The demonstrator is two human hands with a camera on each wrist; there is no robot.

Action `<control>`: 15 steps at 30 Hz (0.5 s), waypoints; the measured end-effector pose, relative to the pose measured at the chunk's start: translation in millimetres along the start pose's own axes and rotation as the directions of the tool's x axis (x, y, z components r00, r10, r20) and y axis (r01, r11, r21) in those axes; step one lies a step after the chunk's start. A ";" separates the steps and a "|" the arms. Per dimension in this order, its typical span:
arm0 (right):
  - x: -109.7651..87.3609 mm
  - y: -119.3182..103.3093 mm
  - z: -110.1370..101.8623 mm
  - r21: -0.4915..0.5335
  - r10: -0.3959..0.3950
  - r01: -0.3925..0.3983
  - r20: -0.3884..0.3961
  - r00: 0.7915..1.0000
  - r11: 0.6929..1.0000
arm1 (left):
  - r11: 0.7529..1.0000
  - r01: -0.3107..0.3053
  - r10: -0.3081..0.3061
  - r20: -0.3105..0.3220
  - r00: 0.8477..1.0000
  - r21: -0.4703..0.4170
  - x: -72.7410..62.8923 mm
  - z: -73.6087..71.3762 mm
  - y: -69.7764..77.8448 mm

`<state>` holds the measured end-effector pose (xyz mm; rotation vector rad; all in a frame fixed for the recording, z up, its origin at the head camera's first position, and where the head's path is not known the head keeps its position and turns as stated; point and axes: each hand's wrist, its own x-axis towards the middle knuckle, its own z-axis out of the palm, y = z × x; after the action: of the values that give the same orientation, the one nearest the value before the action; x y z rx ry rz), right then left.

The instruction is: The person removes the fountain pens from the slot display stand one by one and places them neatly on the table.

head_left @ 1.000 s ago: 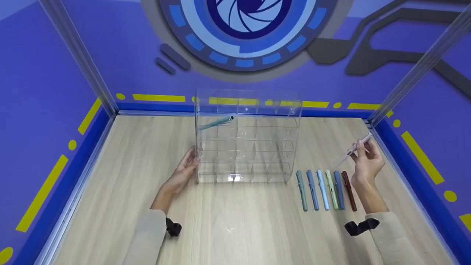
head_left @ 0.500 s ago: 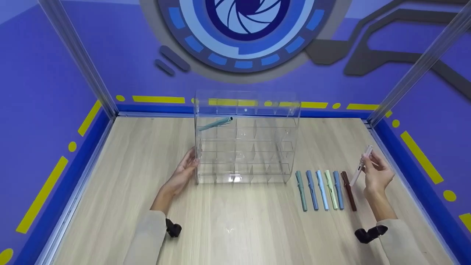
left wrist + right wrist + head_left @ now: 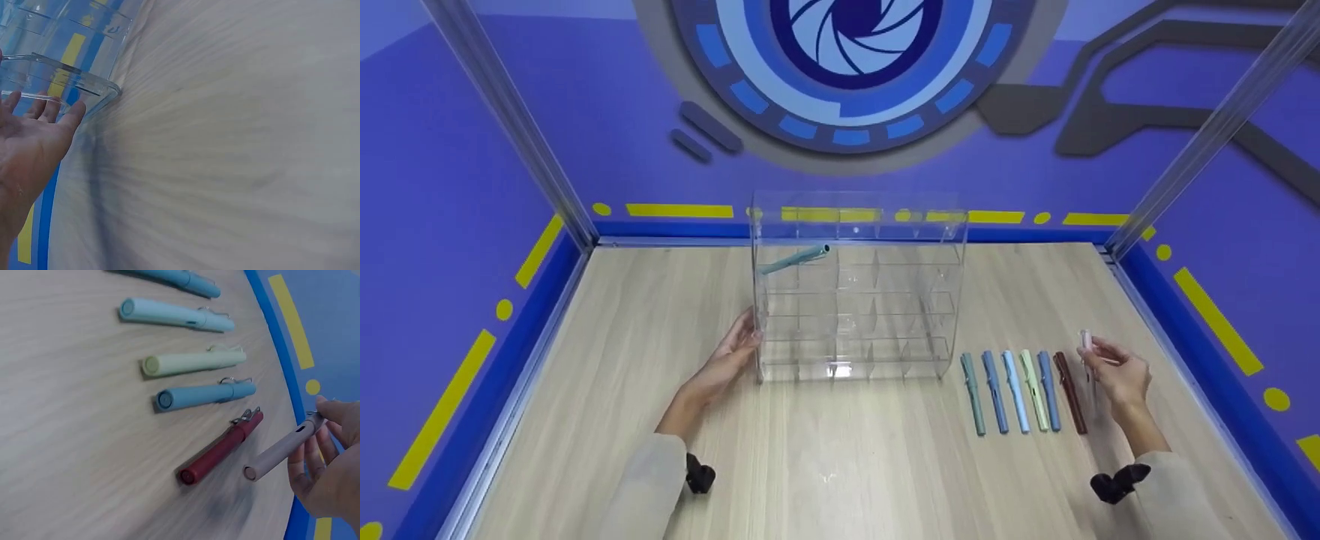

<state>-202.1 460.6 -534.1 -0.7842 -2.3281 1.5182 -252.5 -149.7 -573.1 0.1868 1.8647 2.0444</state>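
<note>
My left hand [image 3: 727, 364] is at the left side of the clear acrylic display rack [image 3: 855, 304]. In the left wrist view its fingers [image 3: 72, 115] are extended and rest against the rack's edge. A teal pen [image 3: 795, 259] lies slanted across the upper left compartments of the rack. My right hand [image 3: 1121, 375] pinches a pale pink pen [image 3: 284, 449] near its clip end, the other end tipped down close over the table. Beside it lies a dark red pen [image 3: 222, 449], the rightmost of a row of pens on the table.
Left of the dark red pen lie a blue pen [image 3: 1049, 391], a light green pen [image 3: 1034, 390], a light blue pen [image 3: 1015, 391], another blue pen [image 3: 995, 391] and a grey-green pen [image 3: 973, 394]. Printed walls with metal frame posts [image 3: 1222, 127] surround the wooden table [image 3: 840, 465].
My right hand has moved right and then down toward the table with the pale pink pen, now beside the dark red one. My left hand stays at the rack.
</note>
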 end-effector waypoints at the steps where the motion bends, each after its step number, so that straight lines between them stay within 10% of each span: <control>1: 0.1 2.4 -1.2 -0.019 0.002 -0.002 0.010 1.000 1.000 | 1.000 0.003 -0.003 -0.001 1.000 0.011 -0.4 -0.6 0.1; 15: 0.4 27.7 -21.2 -0.255 0.042 0.021 0.240 0.970 0.967 | 1.000 0.019 -0.019 -0.002 1.000 0.012 -3.7 -3.2 -2.5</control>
<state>-183.9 485.7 -550.2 -0.7016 -2.7474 1.4043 -249.7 -153.9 -575.4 0.1699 1.8732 2.0221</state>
